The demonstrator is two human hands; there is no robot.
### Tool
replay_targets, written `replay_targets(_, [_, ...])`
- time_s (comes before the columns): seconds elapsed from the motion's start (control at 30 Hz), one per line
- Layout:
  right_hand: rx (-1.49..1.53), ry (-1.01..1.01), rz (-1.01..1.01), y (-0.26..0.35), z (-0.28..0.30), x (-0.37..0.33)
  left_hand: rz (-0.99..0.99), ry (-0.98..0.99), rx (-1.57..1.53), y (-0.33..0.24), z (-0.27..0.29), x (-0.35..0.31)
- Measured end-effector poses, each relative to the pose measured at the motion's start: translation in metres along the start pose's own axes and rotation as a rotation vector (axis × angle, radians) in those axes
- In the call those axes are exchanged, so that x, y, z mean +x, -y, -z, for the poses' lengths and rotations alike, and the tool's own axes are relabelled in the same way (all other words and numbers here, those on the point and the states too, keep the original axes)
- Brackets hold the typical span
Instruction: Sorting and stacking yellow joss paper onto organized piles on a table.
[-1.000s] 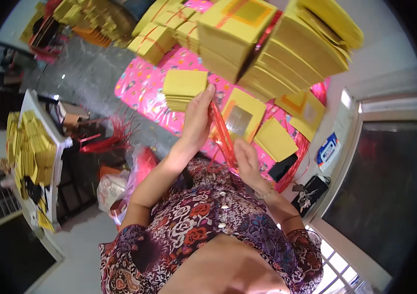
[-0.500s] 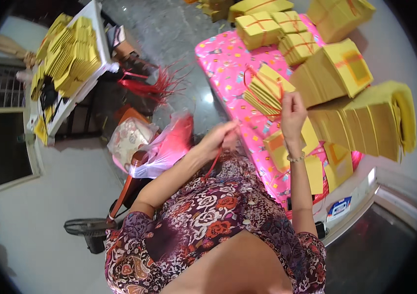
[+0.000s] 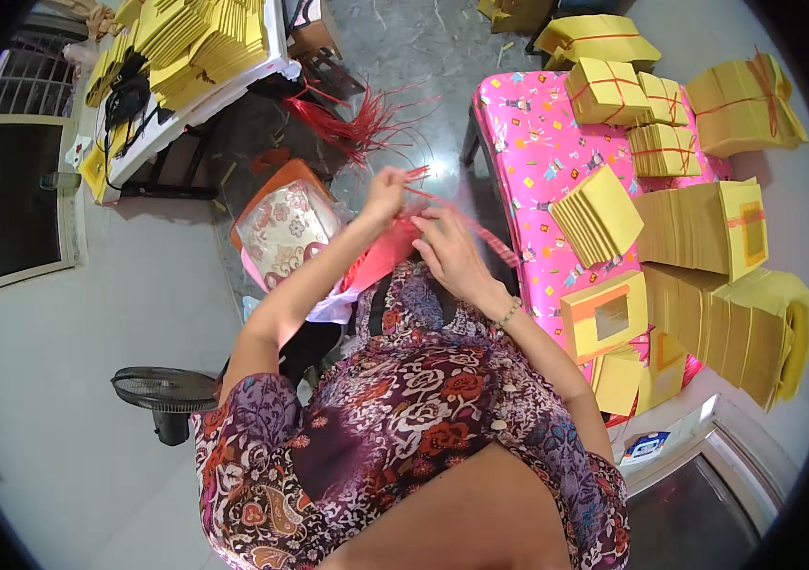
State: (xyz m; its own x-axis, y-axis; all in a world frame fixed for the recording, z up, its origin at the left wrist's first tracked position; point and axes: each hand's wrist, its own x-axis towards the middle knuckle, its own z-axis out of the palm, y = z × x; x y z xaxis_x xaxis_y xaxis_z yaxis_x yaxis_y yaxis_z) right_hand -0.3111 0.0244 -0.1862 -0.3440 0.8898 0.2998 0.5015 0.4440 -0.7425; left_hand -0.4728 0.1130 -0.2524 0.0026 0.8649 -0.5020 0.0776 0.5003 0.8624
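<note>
My left hand (image 3: pixel 386 195) is closed on red plastic string (image 3: pixel 452 214) in front of my lap. My right hand (image 3: pixel 456 255) is just right of it, fingers stretched toward the left hand, close to the string. One length of the string slants down to the right, past the back of that hand, toward the pink table edge. Under both hands is a red and pink plastic bag (image 3: pixel 378 264), partly covered by them. A small stack of folded yellow paper pieces (image 3: pixel 596 217) lies on the pink-covered table (image 3: pixel 528 123), untouched.
Tied yellow bundles (image 3: pixel 610 92) and long yellow stacks (image 3: pixel 699 228) crowd the table's right side. A white table (image 3: pixel 224 104) with yellow stacks stands at far left. Loose red strings (image 3: pixel 357 123) hang near it. A flowered cushion (image 3: pixel 290 228) and black fan (image 3: pixel 167 394) are left.
My hands have come together to the left, away from the yellow stack, with the red string. The red loop over that stack is gone. The view has shifted left.
</note>
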Motion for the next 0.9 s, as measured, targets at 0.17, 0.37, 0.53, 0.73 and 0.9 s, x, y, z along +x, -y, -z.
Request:
replay_targets(0.17, [0.058, 0.0, -0.073, -0.005, 0.014, 0.01, -0.188, 0.064, 1.23, 0.122, 0.131, 0.067])
replay_targets(0.37, [-0.059, -0.053, -0.381, -0.033, 0.043, -0.049, 0.56, 0.28, 0.716, -0.006, 0.095, -0.05])
replay_targets(0.53, [-0.092, 0.022, -0.538, -0.027, 0.053, -0.07, 0.719, 0.51, 0.756, 0.016, 0.134, -0.074])
replay_targets(0.73, [-0.126, -0.018, -0.616, -0.021, 0.06, -0.086, 0.062, 1.059, 1.592, 0.156, 0.116, -0.006])
replay_targets(0.9, [-0.108, -0.035, -0.642, -0.02, 0.078, -0.096, -0.679, 1.248, 1.988, 0.246, 0.124, 0.023])
